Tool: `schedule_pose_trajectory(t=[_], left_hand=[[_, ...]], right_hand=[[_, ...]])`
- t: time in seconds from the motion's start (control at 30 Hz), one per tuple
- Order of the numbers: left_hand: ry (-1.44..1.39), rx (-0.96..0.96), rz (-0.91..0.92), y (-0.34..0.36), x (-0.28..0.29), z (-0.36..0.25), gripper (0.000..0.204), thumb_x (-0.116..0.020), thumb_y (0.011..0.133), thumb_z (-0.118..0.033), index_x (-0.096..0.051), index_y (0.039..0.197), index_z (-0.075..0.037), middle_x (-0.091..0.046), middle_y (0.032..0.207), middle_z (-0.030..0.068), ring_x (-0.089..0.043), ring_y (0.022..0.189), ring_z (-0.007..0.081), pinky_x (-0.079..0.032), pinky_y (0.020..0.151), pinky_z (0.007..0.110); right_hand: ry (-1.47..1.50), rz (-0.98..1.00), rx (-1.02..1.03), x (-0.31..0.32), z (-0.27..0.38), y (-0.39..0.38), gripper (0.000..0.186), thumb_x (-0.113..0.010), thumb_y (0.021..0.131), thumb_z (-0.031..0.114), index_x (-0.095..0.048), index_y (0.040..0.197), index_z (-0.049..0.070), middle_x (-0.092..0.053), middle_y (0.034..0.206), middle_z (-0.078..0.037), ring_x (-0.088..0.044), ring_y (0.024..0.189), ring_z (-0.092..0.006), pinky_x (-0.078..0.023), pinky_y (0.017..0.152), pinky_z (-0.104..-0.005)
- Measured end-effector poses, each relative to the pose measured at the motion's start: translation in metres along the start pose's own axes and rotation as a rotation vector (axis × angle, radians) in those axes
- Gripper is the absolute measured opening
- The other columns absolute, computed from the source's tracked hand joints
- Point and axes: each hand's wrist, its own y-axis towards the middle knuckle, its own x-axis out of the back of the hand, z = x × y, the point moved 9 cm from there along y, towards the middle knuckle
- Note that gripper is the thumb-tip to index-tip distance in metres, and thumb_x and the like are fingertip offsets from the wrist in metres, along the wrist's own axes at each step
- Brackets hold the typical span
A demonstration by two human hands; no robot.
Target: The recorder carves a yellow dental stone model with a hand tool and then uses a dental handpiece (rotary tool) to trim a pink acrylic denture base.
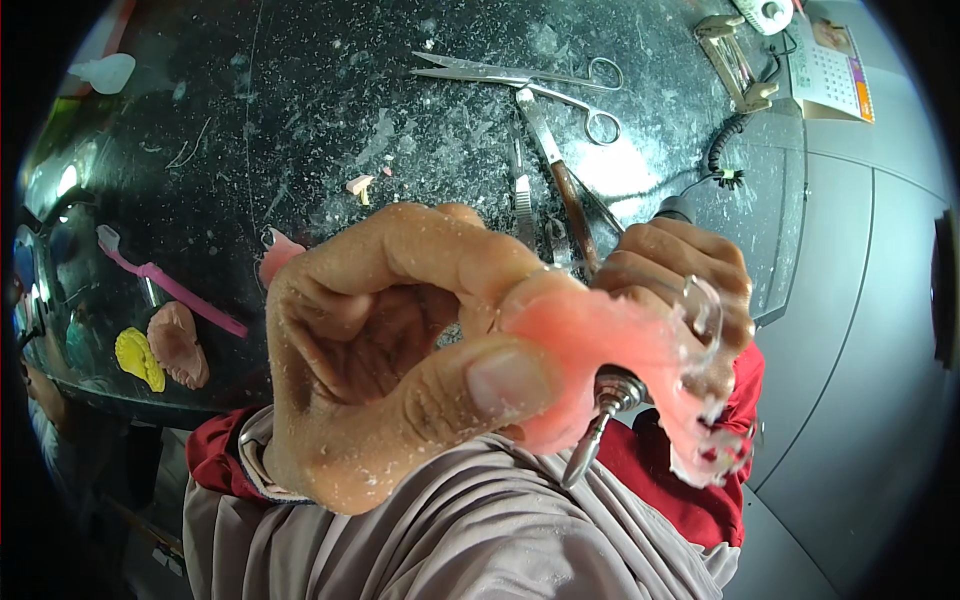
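My left hand (pixel 390 330) pinches a pink denture base (pixel 600 325) between thumb and bent fingers, close to the camera. Wire clasps (pixel 705 310) stick out from its right side, and its lower right end has a ragged edge. Behind it, my right hand (pixel 690 265) is wrapped round a rotary handpiece, partly hidden by the denture base. The handpiece's metal nose (pixel 620 388) shows in the curve of the pink piece, with a rounded steel bur (pixel 585 455) pointing down and left. Whether the bur touches the denture base, I cannot tell. Pale dust clings to my left hand.
Scissors (pixel 500 75) and a brown-handled knife (pixel 577 205) lie on the dusty dark table (pixel 320 110). At left are a pink toothbrush (pixel 190 298), a yellow moulded piece (pixel 140 360) and a brownish-pink one (pixel 178 345). A metal frame (pixel 735 65), coiled cord (pixel 717 145) and calendar (pixel 830 75) are far right.
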Motion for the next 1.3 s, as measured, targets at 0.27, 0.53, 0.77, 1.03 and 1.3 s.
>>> schedule_pose_trajectory(t=[0.27,0.53,0.77,1.03,1.3], left_hand=[[0.027,0.001,-0.082,-0.002,0.011,0.001,0.021,-0.064,0.071,-0.009,-0.049,0.085,-0.003,-0.045,0.077,0.0016,-0.046,0.068,0.0067,-0.048,0.068,0.02],[0.075,-0.064,-0.075,-0.005,0.012,-0.007,0.016,-0.058,0.075,-0.009,-0.049,0.085,-0.001,-0.046,0.078,0.0024,-0.046,0.066,0.0043,-0.048,0.06,0.016],[0.264,0.017,-0.24,-0.009,0.018,-0.007,0.025,-0.062,0.072,-0.022,-0.047,0.08,-0.003,-0.044,0.072,-0.0007,-0.042,0.06,0.0034,-0.043,0.061,0.017],[0.269,0.009,-0.202,-0.008,0.016,-0.008,0.026,-0.063,0.071,-0.021,-0.046,0.079,-0.004,-0.044,0.073,-0.0008,-0.042,0.062,0.0032,-0.04,0.06,0.015],[0.264,0.0,-0.218,-0.009,0.018,-0.007,0.024,-0.063,0.071,-0.018,-0.047,0.081,-0.003,-0.045,0.073,0.0005,-0.045,0.059,0.0036,-0.042,0.054,0.016]], right_hand=[[-0.225,0.029,0.128,-0.001,-0.002,-0.004,0.028,-0.047,0.038,0.023,-0.047,0.056,0.002,-0.047,0.051,-0.005,-0.044,0.039,-0.0119,-0.028,0.031,-0.0204],[-0.255,0.063,0.144,-0.002,0.003,0.011,0.029,-0.044,0.035,0.023,-0.047,0.056,0.003,-0.046,0.051,-0.004,-0.041,0.039,-0.0111,-0.025,0.032,-0.0203],[-0.234,0.112,0.02,-0.005,-0.006,0.002,0.03,-0.043,0.035,0.023,-0.047,0.057,0.003,-0.046,0.052,-0.004,-0.04,0.039,-0.0114,-0.025,0.032,-0.0204],[-0.2,-0.182,0.087,0.007,-0.001,-0.005,0.028,-0.044,0.036,0.022,-0.047,0.056,0.003,-0.046,0.052,-0.004,-0.041,0.039,-0.0116,-0.026,0.032,-0.0209],[-0.258,0.129,0.025,-0.005,-0.007,0.002,0.029,-0.042,0.035,0.022,-0.047,0.056,0.004,-0.046,0.052,-0.004,-0.042,0.04,-0.0117,-0.028,0.033,-0.0205]])
